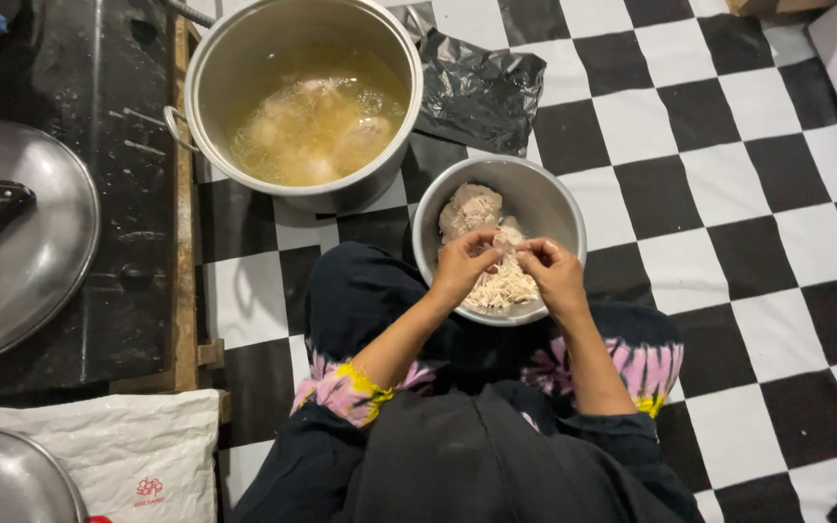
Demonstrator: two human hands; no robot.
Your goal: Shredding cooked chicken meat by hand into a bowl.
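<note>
While pinched together on one strip of cooked chicken [506,242], left hand [465,261] and right hand [552,271] equally near, directly over the steel bowl [559,208], strip lying crosswise between them.

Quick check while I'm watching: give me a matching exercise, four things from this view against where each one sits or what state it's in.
Things:
1. large pot
2. small metal bowl
3. black plastic bag
4. round metal lid

Places or states:
A. crumpled on the checkered floor beside the pot
B. on the dark surface at the left
C. filled with yellowish broth and meat pieces
D. under both hands, holding shredded meat

Pairs: 1-C, 2-D, 3-A, 4-B
</note>
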